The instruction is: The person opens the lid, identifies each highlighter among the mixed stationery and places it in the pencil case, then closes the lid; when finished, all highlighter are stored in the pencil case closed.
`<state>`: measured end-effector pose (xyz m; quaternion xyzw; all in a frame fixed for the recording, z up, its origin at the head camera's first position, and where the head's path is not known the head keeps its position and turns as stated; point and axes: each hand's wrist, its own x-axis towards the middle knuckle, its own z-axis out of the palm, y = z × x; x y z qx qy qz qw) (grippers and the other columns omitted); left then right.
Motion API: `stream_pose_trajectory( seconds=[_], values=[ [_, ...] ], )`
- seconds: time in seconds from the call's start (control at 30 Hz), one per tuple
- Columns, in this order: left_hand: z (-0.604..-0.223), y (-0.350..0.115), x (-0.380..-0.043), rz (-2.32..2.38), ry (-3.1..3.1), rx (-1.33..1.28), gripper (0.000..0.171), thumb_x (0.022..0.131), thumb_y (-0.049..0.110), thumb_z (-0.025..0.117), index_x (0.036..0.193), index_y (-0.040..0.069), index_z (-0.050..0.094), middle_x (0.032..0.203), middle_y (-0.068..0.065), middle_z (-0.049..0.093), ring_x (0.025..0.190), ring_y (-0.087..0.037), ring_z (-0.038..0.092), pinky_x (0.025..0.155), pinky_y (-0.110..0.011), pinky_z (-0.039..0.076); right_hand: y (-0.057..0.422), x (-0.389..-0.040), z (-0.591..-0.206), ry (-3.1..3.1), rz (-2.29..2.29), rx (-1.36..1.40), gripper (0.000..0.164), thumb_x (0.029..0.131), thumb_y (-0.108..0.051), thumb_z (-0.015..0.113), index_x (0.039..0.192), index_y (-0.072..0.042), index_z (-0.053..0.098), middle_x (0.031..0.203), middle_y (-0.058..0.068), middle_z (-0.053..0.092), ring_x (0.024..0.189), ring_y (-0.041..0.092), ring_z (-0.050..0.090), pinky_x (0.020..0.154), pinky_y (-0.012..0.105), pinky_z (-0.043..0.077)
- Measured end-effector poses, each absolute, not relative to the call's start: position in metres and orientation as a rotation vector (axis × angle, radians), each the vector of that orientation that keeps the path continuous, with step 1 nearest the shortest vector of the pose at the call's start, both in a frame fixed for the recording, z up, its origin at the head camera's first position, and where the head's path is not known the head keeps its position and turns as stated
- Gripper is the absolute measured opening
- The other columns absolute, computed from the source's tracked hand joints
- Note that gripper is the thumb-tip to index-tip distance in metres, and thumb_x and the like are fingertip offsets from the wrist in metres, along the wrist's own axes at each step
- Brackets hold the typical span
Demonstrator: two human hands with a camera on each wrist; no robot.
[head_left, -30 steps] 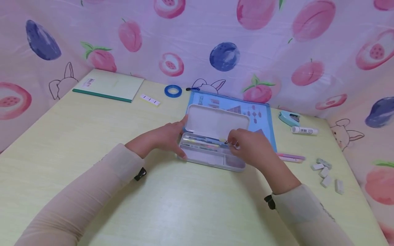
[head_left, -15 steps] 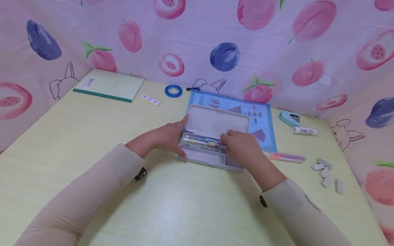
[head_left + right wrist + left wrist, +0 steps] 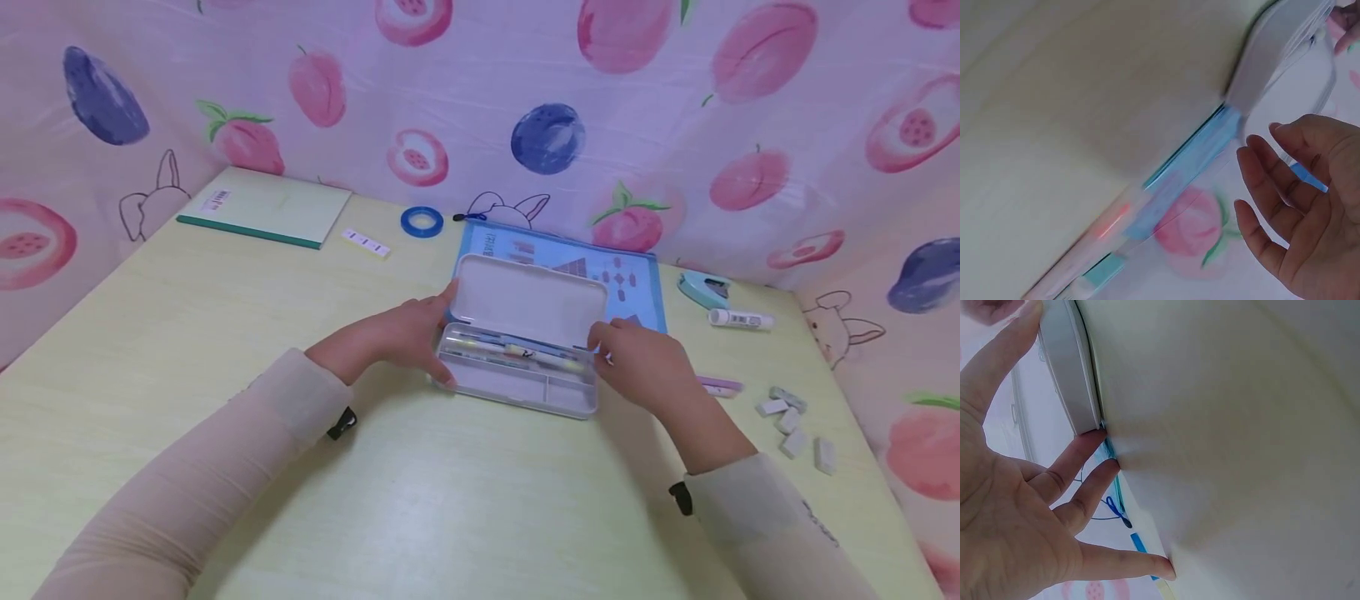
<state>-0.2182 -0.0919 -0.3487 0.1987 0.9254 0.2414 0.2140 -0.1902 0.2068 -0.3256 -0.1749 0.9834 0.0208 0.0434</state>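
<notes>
An open white pencil case [image 3: 498, 385] lies on the table, its lid [image 3: 528, 293] tipped back. In its rear compartment lie several pens, the uppermost a white and yellow pen [image 3: 543, 357] with black print. My left hand [image 3: 411, 335] spans the case's left end, thumb at the front edge. The left wrist view has the left hand's [image 3: 1029, 512] fingers spread and fairly straight, touching the case [image 3: 1072, 369] and the table. At the case's right end hovers my right hand [image 3: 641, 365]. Its fingers are loosely bent and hold nothing in the right wrist view, where the case [image 3: 1266, 62] appears beyond the right hand [image 3: 1310, 206].
Behind the case lies a blue zip folder [image 3: 637, 292]. Rightward are a mint stapler [image 3: 703, 290], a glue stick [image 3: 741, 319], highlighters [image 3: 720, 386] and several erasers [image 3: 789, 419]. Blue tape [image 3: 422, 222], a small label strip [image 3: 366, 243] and a notebook [image 3: 262, 208] lie back left.
My right hand moved left over the case with the white and yellow pen, let it go in the rear compartment, then drew back right. The left hand stayed on the case.
</notes>
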Motion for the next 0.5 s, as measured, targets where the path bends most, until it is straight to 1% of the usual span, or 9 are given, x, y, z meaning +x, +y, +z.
stream_pose_trajectory(
  seconds=[0.03,0.1,0.23,0.27,0.33,0.5],
  values=[
    [-0.349,-0.092,-0.218,0.668,2.568,0.552,0.131,0.056,0.049,0.080,0.143,0.018,-0.013,0.139,-0.006,0.037,0.128,-0.022,0.028,0.106,-0.042,0.025,0.214,-0.190,-0.326,3.003,0.059,-0.513,0.014,0.083,-0.017,0.060,0.097,-0.018,0.061,0.093,0.000,0.060,0.077,0.017,0.055,0.059,0.033,0.047],
    [-0.349,-0.092,-0.218,0.664,2.569,0.553,0.131,0.057,0.049,0.080,0.143,0.018,-0.013,0.140,-0.006,0.036,0.128,-0.022,0.028,0.105,-0.042,0.025,0.228,-0.189,-0.327,2.994,0.065,-0.464,0.016,0.082,-0.014,0.059,0.098,-0.017,0.061,0.096,0.002,0.059,0.079,0.019,0.055,0.060,0.035,0.047],
    [-0.348,-0.091,-0.217,0.659,2.571,0.547,0.131,0.057,0.049,0.080,0.143,0.018,-0.013,0.141,-0.006,0.034,0.130,-0.022,0.026,0.106,-0.042,0.024,0.254,-0.188,-0.329,2.971,0.072,-0.350,0.021,0.081,-0.012,0.061,0.102,-0.014,0.062,0.100,0.007,0.059,0.085,0.023,0.055,0.066,0.040,0.048],
    [-0.348,-0.091,-0.217,0.659,2.570,0.543,0.131,0.057,0.048,0.080,0.143,0.018,-0.013,0.142,-0.007,0.032,0.131,-0.023,0.025,0.106,-0.042,0.024,0.260,-0.188,-0.330,2.965,0.075,-0.327,0.023,0.080,-0.012,0.062,0.103,-0.014,0.062,0.098,0.009,0.058,0.086,0.025,0.054,0.067,0.042,0.048],
    [-0.348,-0.092,-0.217,0.662,2.566,0.541,0.131,0.057,0.048,0.080,0.143,0.018,-0.013,0.143,-0.006,0.032,0.131,-0.023,0.023,0.107,-0.042,0.022,0.271,-0.187,-0.332,2.951,0.068,-0.287,0.024,0.080,-0.014,0.065,0.104,-0.012,0.063,0.099,0.011,0.058,0.087,0.026,0.054,0.068,0.044,0.048],
    [-0.348,-0.092,-0.218,0.673,2.558,0.552,0.132,0.056,0.048,0.081,0.143,0.017,-0.014,0.142,-0.006,0.032,0.131,-0.023,0.023,0.107,-0.041,0.020,0.290,-0.186,-0.337,2.932,0.052,-0.226,0.022,0.081,-0.018,0.064,0.102,-0.012,0.063,0.094,0.010,0.057,0.082,0.026,0.053,0.063,0.041,0.047]
  ],
)
